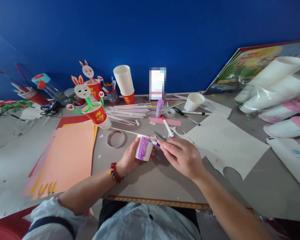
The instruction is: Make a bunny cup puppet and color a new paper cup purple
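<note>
1. Left hand [128, 161]: yours, curled around the painted cup, grasping it by its side.
2. Painted cup [147, 150]: white paper, a broad purple patch on its wall; held in your left hand above the near part of the grey table [130, 186], in front of you.
3. Right hand [183, 156]: yours, fingers pinched on the purple marker [155, 143], its pale end at the cup's side. You cannot tell from here whether the two touch.
4. Tape roll [115, 139]: lying flat, to the left of the painted cup.
5. Red-and-white marker [168, 126]: lying beyond your hands, near the pink strip [173, 122].
6. White sheet [225, 140]: to your right, a curved bite cut from its near edge.
7. Coloured sheets [72, 153]: layered at your left, peach on top.
8. Rabbit figures [82, 90]: two, standing in red cups [95, 113] beyond the coloured sheets.
9. Cup stack [124, 80]: white, nested, upright near the blue wall [140, 33].
10. Loose white cup [193, 102]: beyond the white sheet, to its left.
</note>
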The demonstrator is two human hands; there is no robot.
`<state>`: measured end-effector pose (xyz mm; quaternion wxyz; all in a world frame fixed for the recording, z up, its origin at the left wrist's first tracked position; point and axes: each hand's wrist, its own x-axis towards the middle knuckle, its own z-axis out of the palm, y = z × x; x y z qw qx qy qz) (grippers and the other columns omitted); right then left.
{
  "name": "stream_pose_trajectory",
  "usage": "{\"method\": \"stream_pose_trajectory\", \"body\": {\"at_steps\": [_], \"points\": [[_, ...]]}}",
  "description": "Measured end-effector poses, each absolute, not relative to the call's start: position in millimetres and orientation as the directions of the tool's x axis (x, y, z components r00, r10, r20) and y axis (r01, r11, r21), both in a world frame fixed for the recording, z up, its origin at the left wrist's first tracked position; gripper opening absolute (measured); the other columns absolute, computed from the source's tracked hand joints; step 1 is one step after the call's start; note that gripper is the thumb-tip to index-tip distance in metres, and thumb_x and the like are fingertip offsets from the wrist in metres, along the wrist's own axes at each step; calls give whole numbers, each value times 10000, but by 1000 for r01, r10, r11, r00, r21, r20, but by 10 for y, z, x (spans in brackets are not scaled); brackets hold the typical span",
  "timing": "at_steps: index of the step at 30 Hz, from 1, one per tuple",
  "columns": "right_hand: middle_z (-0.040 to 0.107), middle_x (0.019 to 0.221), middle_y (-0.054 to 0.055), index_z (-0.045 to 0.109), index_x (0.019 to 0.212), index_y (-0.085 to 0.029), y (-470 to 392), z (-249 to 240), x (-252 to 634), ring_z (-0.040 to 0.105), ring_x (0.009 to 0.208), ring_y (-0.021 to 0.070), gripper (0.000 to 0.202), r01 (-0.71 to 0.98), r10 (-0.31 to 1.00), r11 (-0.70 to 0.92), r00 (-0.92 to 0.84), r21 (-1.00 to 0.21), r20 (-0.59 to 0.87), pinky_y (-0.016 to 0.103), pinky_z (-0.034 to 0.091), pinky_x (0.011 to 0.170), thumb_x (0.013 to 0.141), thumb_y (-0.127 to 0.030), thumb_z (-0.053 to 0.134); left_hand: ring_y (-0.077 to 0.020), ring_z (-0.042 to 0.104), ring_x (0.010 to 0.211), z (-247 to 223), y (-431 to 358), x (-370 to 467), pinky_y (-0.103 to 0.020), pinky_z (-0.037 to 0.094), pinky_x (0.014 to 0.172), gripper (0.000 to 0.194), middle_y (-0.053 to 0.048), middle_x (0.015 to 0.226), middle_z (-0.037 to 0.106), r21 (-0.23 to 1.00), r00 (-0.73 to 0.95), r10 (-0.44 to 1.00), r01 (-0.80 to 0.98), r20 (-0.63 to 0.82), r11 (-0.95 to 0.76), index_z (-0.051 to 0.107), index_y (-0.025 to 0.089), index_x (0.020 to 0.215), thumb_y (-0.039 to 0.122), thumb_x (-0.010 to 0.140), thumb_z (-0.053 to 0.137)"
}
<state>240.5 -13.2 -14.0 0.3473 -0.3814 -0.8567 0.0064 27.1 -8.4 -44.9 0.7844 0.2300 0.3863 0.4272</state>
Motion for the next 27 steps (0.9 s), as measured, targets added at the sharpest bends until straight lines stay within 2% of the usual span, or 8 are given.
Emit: {"method": "stream_pose_trajectory", "body": {"at_steps": [6, 11, 19, 23, 27], "points": [[763, 842, 33, 703, 1112, -181, -182, -125, 2360, 679, 703, 146, 216, 452, 543, 839, -661, -302, 518, 285, 500, 680, 982, -156, 533, -219, 696, 806, -446, -84, 265, -302, 541, 720, 584, -136, 944, 760, 683, 323, 867, -535, -379, 498, 702, 86, 1191, 583, 904, 589], [773, 901, 46, 692, 1180, -194, -172, -141, 2369, 702, 760, 149, 250, 531, 624, 777, -580, -338, 524, 270, 513, 698, 977, -162, 550, -217, 684, 768, -417, -84, 275, -300, 536, 631, 563, -132, 970, 757, 684, 329, 855, -513, -402, 519, 705, 100, 1186, 574, 906, 587], [754, 803, 50, 717, 1099, -145, -210, -90, 2351, 681, 679, 151, 221, 437, 519, 854, -681, -281, 517, 282, 499, 621, 977, -157, 533, -237, 708, 772, -456, -96, 282, -325, 537, 710, 554, -129, 895, 765, 699, 278, 869, -517, -409, 494, 729, 112, 1086, 609, 891, 581], [768, 845, 41, 713, 1129, -172, -200, -98, 2366, 692, 694, 141, 232, 435, 543, 840, -662, -325, 516, 270, 512, 639, 967, -159, 548, -246, 710, 803, -442, -104, 287, -334, 536, 742, 546, -119, 905, 769, 708, 260, 872, -510, -414, 488, 722, 125, 1117, 602, 886, 593], [774, 865, 38, 716, 1144, -176, -208, -122, 2363, 713, 729, 149, 237, 512, 606, 793, -601, -331, 522, 271, 521, 662, 965, -158, 562, -236, 710, 820, -423, -111, 295, -325, 539, 749, 538, -112, 925, 771, 711, 251, 876, -512, -412, 482, 710, 128, 1150, 584, 879, 615]]}}
